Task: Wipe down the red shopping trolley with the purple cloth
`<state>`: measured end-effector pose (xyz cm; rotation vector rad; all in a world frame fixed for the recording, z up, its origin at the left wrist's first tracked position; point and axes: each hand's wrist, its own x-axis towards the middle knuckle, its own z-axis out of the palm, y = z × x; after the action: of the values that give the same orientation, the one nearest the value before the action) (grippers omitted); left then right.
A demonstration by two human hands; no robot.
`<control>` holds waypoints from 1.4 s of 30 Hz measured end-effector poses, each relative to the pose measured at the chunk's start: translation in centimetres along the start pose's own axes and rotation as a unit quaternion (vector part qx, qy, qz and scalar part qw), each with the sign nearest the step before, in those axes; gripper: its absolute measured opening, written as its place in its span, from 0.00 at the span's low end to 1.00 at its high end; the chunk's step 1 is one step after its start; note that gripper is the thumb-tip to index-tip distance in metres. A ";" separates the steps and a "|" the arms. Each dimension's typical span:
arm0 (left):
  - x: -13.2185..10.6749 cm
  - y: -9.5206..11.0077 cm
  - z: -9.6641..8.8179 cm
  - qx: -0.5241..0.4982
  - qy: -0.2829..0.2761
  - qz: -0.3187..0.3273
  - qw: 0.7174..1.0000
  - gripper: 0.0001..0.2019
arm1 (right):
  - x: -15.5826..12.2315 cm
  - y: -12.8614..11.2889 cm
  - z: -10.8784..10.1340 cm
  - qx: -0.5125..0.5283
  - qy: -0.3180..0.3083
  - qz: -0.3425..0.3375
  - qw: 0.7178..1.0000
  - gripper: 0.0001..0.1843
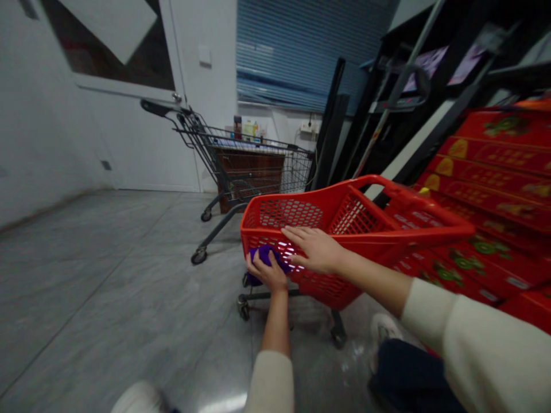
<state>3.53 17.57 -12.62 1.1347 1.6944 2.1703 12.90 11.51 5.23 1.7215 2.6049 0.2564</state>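
Purple soft bundle (263, 256) clenched in the left hand (267, 272), held against the near end of a red plastic shopping cart (297, 213); whether it sits inside the cart, cannot tell. Right hand (314, 249) lies open on the cart, grip released, fingers spread. Red printed cartons (486, 189) stacked just right. Farther off, upper centre, a wire shopping cart (293, 172) stands before a wooden cabinet (245, 172).

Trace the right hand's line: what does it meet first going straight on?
Probably the red plastic basket's left corner rim; the right hand lies along its near rim. Depth unclear.
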 end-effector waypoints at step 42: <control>-6.9 6.0 1.0 -0.064 -0.161 0.201 0.964 0.17 | -12.4 6.3 0.3 -0.118 0.106 -0.014 0.987 0.42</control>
<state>10.86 12.48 -10.35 1.8048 1.2526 2.1082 23.62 2.65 4.79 1.6566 2.6049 0.7536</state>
